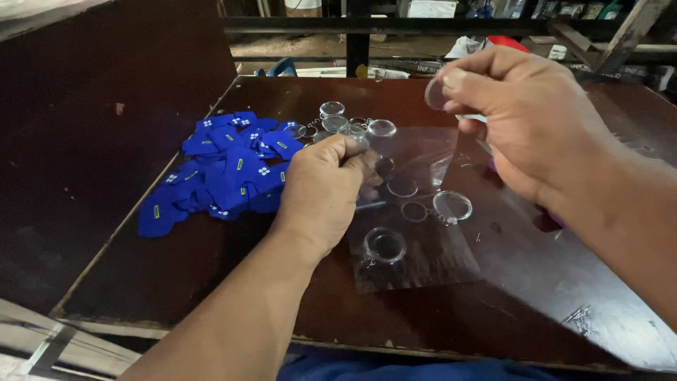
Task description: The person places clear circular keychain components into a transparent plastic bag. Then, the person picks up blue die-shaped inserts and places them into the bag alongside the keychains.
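the left forearm reaches in from the near edge over the dark tabletop (176,282). the left hand (321,194) rests knuckles up on a clear plastic sheet (423,261), its fingers curled around something small that i cannot make out. round clear keyring cases (384,245) lie on the sheet beside it. farther off, the right hand (525,116) is raised, fingers pinching a clear disc (435,94), partly hidden. blue cloth pieces (226,173) are heaped at the left.
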